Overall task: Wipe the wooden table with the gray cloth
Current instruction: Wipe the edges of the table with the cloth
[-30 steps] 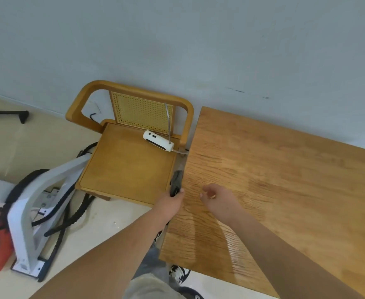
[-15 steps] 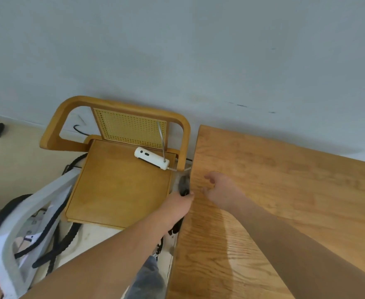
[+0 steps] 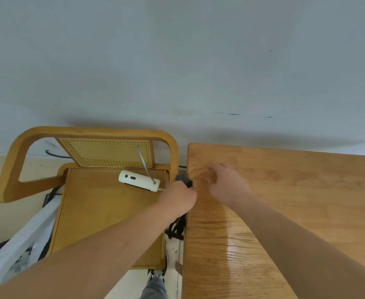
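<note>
A dark gray cloth (image 3: 184,181), crumpled into a narrow wad, juts from a person's left hand (image 3: 178,199) at the left edge of the wooden tabletop (image 3: 295,212). Its free end points away toward the pale wall (image 3: 177,61), and its long axis runs along the table's edge. The left hand's fingers are curled tightly round the cloth. Dark strands (image 3: 175,229) hang below the fist; whether they belong to the cloth cannot be told. The right hand (image 3: 227,185), blurred, is over the tabletop near its far left corner, fingers loosely spread. Beside the table stands a wooden cane-backed chair (image 3: 86,134) with a white corded device (image 3: 138,180) on its seat.
</note>
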`<state>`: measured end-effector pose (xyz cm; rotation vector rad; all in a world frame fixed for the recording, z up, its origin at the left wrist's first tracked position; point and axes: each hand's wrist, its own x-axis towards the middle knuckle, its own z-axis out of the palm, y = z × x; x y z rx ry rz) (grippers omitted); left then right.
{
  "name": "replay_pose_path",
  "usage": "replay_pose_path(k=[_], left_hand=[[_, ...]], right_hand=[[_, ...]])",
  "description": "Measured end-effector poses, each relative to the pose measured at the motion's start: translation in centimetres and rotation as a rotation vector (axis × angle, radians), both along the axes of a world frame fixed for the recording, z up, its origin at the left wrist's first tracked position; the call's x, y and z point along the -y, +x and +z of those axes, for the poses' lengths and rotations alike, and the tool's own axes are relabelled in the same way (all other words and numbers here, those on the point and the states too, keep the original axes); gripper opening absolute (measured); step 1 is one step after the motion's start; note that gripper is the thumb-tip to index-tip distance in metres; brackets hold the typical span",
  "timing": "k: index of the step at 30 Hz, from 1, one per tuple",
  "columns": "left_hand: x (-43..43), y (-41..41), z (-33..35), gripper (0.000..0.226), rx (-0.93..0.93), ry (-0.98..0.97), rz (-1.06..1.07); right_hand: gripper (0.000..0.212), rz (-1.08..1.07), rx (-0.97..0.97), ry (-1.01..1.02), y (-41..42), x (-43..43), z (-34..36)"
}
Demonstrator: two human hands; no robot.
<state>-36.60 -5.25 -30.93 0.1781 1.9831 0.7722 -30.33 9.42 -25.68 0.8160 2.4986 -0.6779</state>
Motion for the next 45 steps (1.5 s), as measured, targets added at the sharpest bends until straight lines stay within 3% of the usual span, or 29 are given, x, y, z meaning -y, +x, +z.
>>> replay_pose_path(k=[5,12,17,21,25,28,31,36,45], left_hand=[[-5.3,-6.1,0.3,0.050,-0.322,0.001,-0.143],[-8.4,-10.7,-1.8,0.043,-0.548,-0.013,-0.454],[-14.3,-9.4,-1.8,0.046,-0.567,-0.096,-0.682],[-19.4,-6.1,-1.3,0.036,-0.483,0.045,-0.732],[-19.0,-7.1,-0.9,0.042,-0.452,0.119,-0.791],[-16.1,-9.6,-1.0,0.053,-0.489,0.032,-0.849],[-12.9,-11.2,-1.7,0.055,-0.590,-0.089,-0.829],[-11.8,-9.9,-2.3,0.049,-0.641,-0.096,-0.659],[-19.9,-2.0,-1.1,0.052,-0.730,-0.237,-0.634]], right_hand=[[0.048,-0.105,-0.056,-0.048,-0.4,-2.2,0.3],[0.048,-0.227,-0.115,-0.079,0.3,-5.5,0.2],[0.046,-0.279,-0.113,-0.068,2.1,-6.5,0.2],[0.039,-0.312,-0.138,-0.046,3.2,-7.6,0.1],[0.049,-0.314,-0.076,0.006,3.7,-9.0,-0.3],[0.053,-0.301,-0.036,0.022,3.0,-9.3,-0.6],[0.050,-0.254,-0.037,0.030,1.8,-9.1,-0.9],[0.047,-0.137,-0.064,0.057,1.4,-9.5,-1.2],[0.057,0.035,-0.192,0.008,7.3,-17.0,-1.3]])
